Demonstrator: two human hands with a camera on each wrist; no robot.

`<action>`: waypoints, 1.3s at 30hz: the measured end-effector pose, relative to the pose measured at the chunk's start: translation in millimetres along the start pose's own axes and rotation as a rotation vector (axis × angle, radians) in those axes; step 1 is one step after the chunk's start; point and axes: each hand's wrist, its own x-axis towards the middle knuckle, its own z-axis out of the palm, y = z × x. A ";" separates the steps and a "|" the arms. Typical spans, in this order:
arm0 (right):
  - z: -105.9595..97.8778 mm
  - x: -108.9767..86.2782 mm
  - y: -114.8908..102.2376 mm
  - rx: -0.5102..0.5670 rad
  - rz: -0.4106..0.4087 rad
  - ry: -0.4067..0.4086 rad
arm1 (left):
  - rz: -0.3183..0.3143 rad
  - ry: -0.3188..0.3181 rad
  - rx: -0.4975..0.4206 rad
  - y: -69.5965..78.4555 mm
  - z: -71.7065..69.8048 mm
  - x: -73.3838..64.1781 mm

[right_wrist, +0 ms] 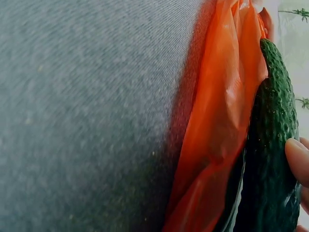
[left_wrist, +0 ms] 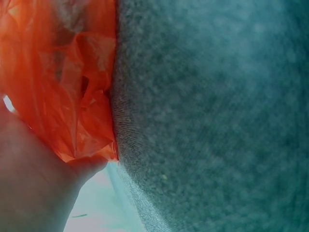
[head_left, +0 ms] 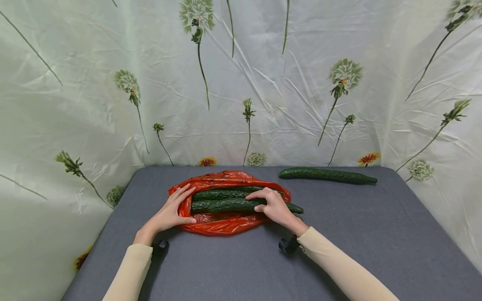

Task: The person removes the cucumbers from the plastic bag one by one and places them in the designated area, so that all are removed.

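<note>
A red plastic bag (head_left: pixel 226 230) lies on its side with its mouth spread upward, and cucumbers lie side by side in it. The front cucumber (head_left: pixel 222 205) pokes its right end out past the bag's rim. My right hand (head_left: pixel 276 209) grips this cucumber from above, fingers on the far side and thumb on the near side; the right wrist view shows a fingertip against its bumpy skin (right_wrist: pixel 273 159). At the bag's left end my left hand (head_left: pixel 169 213) rests with fingers spread fairly straight over the rim and thumb along the front edge.
Another cucumber (head_left: pixel 327 175) lies at the back right of the grey cloth-covered table (head_left: pixel 226 267). Behind and beside the table hangs a pale curtain (head_left: pixel 263 83) with dandelion prints. Black straps (head_left: pixel 289 244) show at the wrists.
</note>
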 end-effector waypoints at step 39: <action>-22.8 -9.4 9.3 -0.001 0.032 0.050 | -0.003 0.095 0.170 0.1 -3.8 -1.0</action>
